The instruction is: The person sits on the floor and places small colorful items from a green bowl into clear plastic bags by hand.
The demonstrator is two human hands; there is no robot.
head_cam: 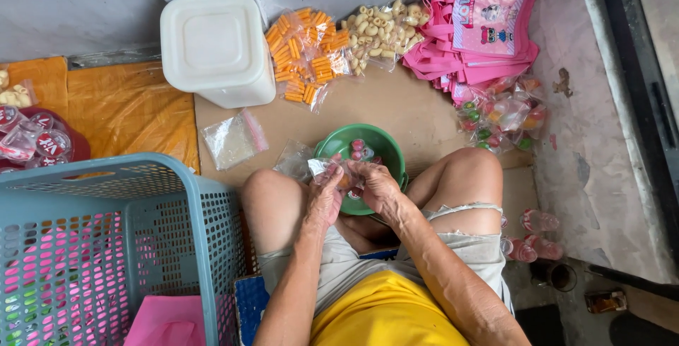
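Observation:
My left hand (325, 194) and my right hand (376, 185) meet over my lap, both pinching a small clear plastic bag (338, 174) with a few small pieces inside. Just beyond them sits a green bowl (385, 149) holding pink and green wrapped sweets (362, 149). A crumpled empty clear bag (293, 160) lies left of the bowl on the cardboard floor sheet (410, 109).
A blue-grey mesh basket (120, 240) with pink bags fills the lower left. A white lidded tub (216, 45), bags of orange snacks (308, 52) and pale snacks (382, 31), pink tote bags (481, 24) and filled sweet packets (502, 116) lie farther off.

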